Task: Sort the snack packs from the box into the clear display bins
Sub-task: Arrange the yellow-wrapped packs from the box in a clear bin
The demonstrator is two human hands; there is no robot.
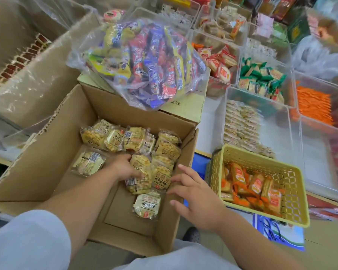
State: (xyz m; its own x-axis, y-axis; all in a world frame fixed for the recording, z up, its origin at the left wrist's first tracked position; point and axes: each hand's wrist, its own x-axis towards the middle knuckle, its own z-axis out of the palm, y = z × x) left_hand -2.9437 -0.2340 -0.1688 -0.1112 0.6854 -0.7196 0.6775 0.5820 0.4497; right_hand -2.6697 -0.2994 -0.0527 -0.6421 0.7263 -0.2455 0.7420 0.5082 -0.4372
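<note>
You had a yellow perforated plastic basket (293,178) to the right of your carton, tilted, with orange-wrapped biscuit packs (252,190) lying in it. Ahead sat a clear plastic bag of mixed blue, red and yellow snack bars (144,61), resting on a closed pale cardboard carton with printed characters (185,106). At the far left stood a large cardboard box lined with clear plastic sheeting (33,82), with a row of small brown packets (18,63) along its edge.
</note>
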